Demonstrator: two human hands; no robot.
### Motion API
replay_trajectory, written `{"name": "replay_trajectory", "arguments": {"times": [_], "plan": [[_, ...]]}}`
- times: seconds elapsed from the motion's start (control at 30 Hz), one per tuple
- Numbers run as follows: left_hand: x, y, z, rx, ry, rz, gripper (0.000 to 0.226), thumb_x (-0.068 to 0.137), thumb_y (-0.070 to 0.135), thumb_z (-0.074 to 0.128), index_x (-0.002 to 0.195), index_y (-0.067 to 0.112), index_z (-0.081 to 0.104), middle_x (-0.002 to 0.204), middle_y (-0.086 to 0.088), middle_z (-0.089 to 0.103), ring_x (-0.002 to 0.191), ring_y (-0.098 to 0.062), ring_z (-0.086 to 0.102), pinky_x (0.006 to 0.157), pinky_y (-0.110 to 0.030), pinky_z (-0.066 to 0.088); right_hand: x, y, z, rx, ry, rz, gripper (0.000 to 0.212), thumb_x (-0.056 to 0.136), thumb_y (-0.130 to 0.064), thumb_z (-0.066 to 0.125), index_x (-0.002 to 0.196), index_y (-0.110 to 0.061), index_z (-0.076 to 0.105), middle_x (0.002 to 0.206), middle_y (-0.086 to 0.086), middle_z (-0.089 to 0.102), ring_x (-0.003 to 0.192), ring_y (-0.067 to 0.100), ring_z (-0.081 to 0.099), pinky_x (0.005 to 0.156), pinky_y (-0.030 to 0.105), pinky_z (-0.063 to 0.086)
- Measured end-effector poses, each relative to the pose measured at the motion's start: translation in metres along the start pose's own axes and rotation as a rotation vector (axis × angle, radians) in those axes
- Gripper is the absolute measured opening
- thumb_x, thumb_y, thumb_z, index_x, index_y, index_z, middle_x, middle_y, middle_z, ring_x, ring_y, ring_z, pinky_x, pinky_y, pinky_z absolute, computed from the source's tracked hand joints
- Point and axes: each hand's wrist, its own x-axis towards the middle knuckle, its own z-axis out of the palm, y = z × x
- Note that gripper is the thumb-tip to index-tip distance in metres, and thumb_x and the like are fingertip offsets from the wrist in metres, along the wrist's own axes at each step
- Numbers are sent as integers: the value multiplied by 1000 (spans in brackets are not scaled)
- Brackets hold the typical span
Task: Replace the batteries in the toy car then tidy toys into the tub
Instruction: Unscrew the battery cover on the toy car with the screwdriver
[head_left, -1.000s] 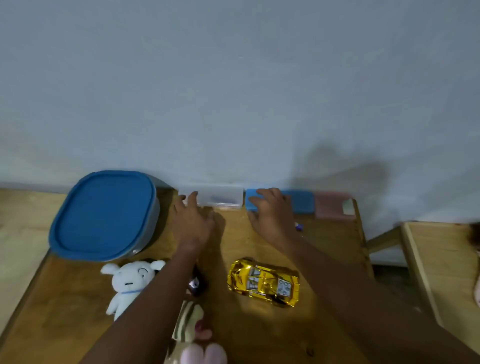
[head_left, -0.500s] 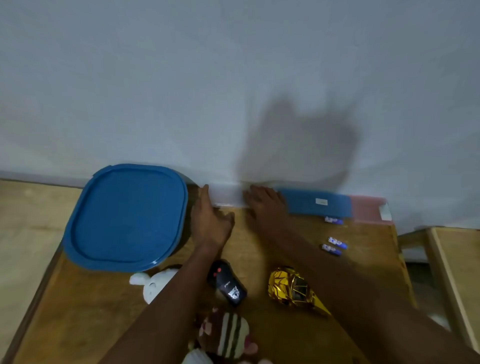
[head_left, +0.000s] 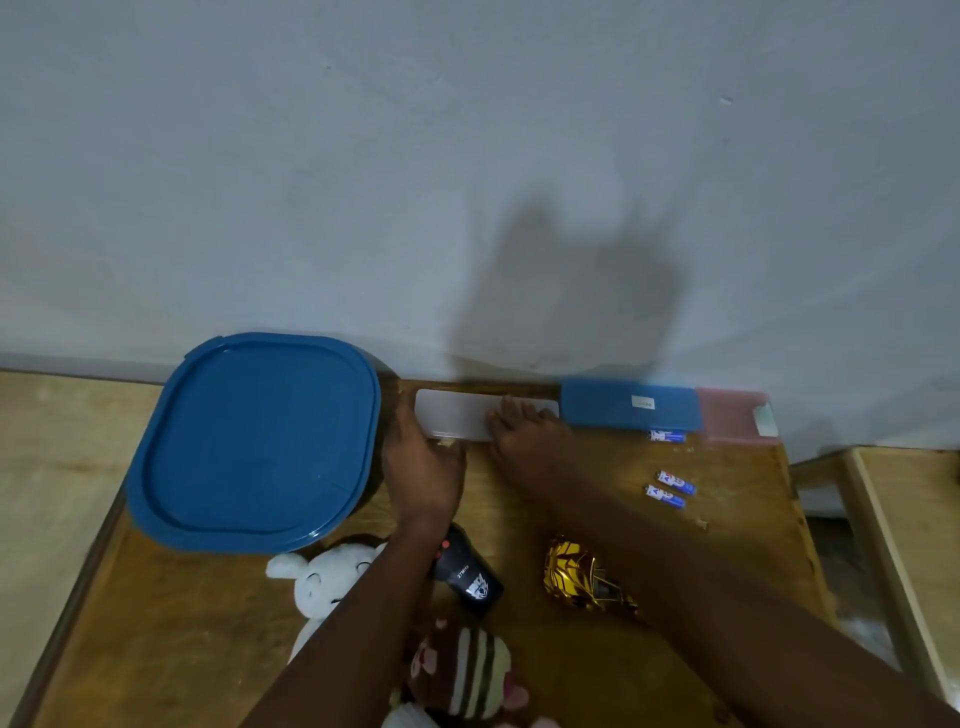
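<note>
Two hands met at a white box (head_left: 457, 415) by the far wall: right hand (head_left: 524, 441) spread flat on top, left hand (head_left: 423, 467) against its left end, grip unclear. The gold toy car (head_left: 576, 577) lay near, batteries (head_left: 675, 483) right, lidded tub (head_left: 254, 441) far left
</note>
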Motion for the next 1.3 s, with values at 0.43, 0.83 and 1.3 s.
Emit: {"name": "replay_trajectory", "arguments": {"times": [0.43, 0.83, 1.3], "plan": [[-4, 7, -3, -52, 18, -47, 93, 74, 12, 88, 149, 22, 32, 119, -5, 66, 102, -24, 65, 81, -27, 46, 19, 24, -55, 133, -99, -98, 35, 88, -39, 57, 107, -12, 68, 100, 15, 69, 91, 34, 66, 73, 35, 46], [-2, -5, -16, 280, -188, 48, 17, 87, 19, 72, 103, 14, 67, 109, -6, 56, 96, -19, 53, 78, -27, 42, 34, 46, -63, 360, 253, 95, 30, 91, -29, 60, 117, -18, 70, 112, 5, 71, 102, 27, 65, 83, 40, 55], [6, -2, -27, 298, -163, 150, 12, 92, -2, 57, 91, 6, 66, 94, -11, 66, 80, -20, 61, 67, -29, 47, 21, 23, -19, 472, -58, 134, 30, 87, -46, 65, 104, -23, 74, 93, 3, 71, 88, 22, 66, 75, 38, 56]]}}
